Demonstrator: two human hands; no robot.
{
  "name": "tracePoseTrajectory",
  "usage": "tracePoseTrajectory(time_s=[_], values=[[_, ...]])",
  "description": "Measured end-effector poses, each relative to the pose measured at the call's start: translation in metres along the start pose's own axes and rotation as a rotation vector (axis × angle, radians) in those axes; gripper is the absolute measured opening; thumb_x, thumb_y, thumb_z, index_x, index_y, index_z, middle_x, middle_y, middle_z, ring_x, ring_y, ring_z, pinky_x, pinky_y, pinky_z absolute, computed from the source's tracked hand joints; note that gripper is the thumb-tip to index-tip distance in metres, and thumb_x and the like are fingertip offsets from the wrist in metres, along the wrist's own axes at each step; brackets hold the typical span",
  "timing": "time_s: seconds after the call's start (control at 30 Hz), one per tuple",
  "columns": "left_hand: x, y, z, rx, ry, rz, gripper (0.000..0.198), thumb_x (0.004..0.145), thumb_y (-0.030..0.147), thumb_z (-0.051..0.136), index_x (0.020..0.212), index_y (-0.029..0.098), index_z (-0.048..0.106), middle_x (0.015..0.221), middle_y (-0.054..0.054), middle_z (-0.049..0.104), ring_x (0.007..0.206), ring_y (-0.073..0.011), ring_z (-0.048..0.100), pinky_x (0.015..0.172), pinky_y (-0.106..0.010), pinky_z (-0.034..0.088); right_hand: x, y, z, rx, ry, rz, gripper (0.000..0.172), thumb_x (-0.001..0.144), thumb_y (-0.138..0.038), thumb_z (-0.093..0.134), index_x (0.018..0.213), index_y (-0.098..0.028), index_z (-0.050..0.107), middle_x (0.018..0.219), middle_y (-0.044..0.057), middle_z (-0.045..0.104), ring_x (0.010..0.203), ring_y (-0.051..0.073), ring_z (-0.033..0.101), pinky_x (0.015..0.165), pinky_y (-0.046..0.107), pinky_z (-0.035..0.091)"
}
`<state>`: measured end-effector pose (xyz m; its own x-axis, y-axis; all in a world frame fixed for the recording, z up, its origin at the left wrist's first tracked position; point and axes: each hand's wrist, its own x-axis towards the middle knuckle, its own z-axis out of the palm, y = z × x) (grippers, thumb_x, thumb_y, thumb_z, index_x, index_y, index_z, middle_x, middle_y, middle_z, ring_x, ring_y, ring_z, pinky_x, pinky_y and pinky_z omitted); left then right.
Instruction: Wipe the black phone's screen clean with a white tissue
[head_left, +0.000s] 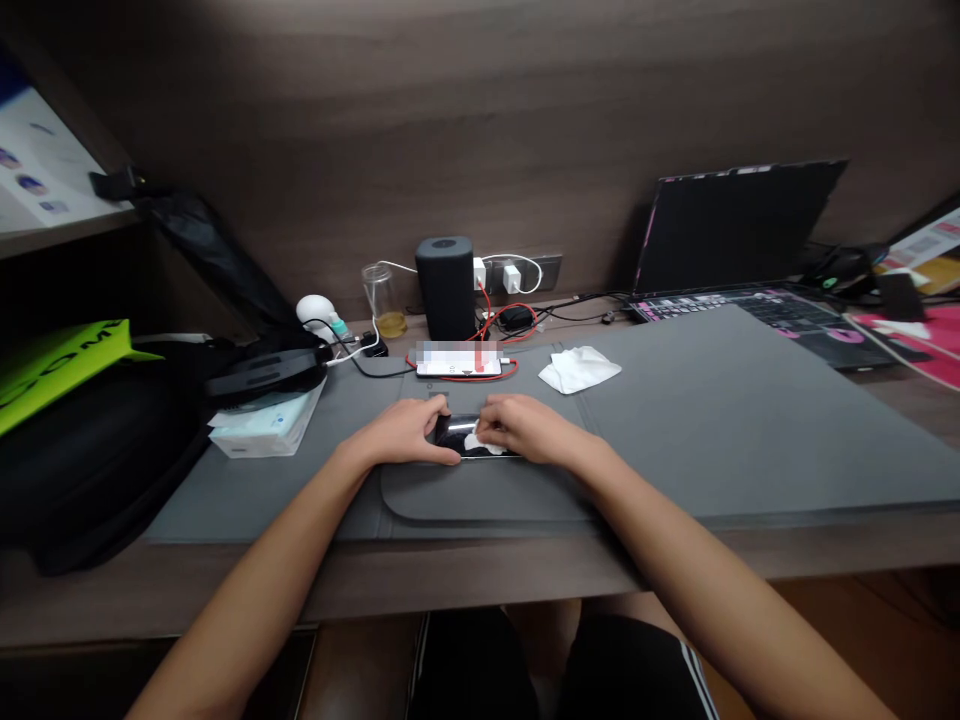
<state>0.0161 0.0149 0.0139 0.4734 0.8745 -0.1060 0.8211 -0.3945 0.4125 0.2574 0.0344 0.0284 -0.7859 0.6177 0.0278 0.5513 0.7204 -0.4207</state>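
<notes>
A dark smartphone lies flat on the grey desk mat, its glossy screen facing up. My left hand grips its left end, thumb along the near edge and fingers at the far edge. Over the right part of the screen, my right hand is closed on a small white tissue pressed against the glass. The phone's right end is hidden behind that hand. Just beyond lies a second phone with a lit screen and a red cable plugged in. A crumpled white tissue rests to the right.
At the back stand a black cylindrical speaker and a glass jar, near plugged-in chargers and tangled cables. An open laptop is at the right. A tissue pack and a black bag are on the left.
</notes>
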Motion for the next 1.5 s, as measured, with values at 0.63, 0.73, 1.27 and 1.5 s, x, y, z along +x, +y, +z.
tracePoseTrajectory(time_s=[0.63, 0.73, 1.27, 1.5], values=[[0.0, -0.002, 0.001, 0.002, 0.0, 0.004, 0.058, 0.067, 0.067, 0.072, 0.097, 0.023, 0.052, 0.074, 0.003, 0.059, 0.067, -0.0192, 0.056, 0.058, -0.027, 0.031, 0.001, -0.002, 0.002, -0.037, 0.013, 0.055, 0.013, 0.091, -0.022, 0.058, 0.082, -0.019, 0.067, 0.088, 0.006, 0.066, 0.074, 0.016, 0.056, 0.066, 0.025, 0.035], [0.0, -0.002, 0.001, 0.007, -0.014, 0.007, 0.058, 0.068, 0.067, 0.072, 0.1, 0.023, 0.052, 0.075, 0.002, 0.059, 0.069, -0.0198, 0.057, 0.059, -0.027, 0.032, -0.012, 0.014, -0.012, 0.034, -0.062, 0.145, 0.009, 0.086, -0.019, 0.062, 0.08, -0.019, 0.069, 0.08, 0.003, 0.068, 0.072, 0.016, 0.058, 0.065, 0.025, 0.036], [0.0, -0.002, 0.002, 0.007, 0.0, 0.005, 0.059, 0.068, 0.068, 0.071, 0.099, 0.023, 0.052, 0.075, 0.002, 0.06, 0.069, -0.0198, 0.057, 0.06, -0.027, 0.032, -0.007, 0.012, -0.006, 0.031, -0.074, 0.08, 0.01, 0.086, -0.019, 0.061, 0.084, -0.018, 0.071, 0.084, 0.004, 0.069, 0.073, 0.016, 0.057, 0.066, 0.025, 0.037], [0.001, -0.002, 0.0, 0.008, -0.015, 0.004, 0.058, 0.068, 0.068, 0.071, 0.099, 0.022, 0.053, 0.077, 0.001, 0.061, 0.07, -0.02, 0.058, 0.06, -0.028, 0.033, -0.023, 0.031, -0.024, 0.128, -0.123, 0.194, 0.009, 0.083, -0.02, 0.062, 0.08, -0.018, 0.07, 0.074, 0.002, 0.068, 0.067, 0.015, 0.057, 0.061, 0.024, 0.037]])
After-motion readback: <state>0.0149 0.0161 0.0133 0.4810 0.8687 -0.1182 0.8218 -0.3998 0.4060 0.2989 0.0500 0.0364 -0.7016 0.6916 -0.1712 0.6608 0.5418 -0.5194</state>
